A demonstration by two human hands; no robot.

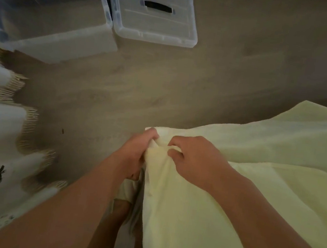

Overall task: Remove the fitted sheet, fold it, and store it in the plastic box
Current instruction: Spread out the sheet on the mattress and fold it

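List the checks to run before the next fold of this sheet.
1. Left hand grips the bunched corner of the sheet: ok.
2. Right hand grips the same corner, close beside it: ok.
3. Far end of the sheet free: cannot tell, it runs out of frame.
4. Lid off the plastic box, lying beside it: ok.
5. Room inside the plastic box: cannot tell, blurred.
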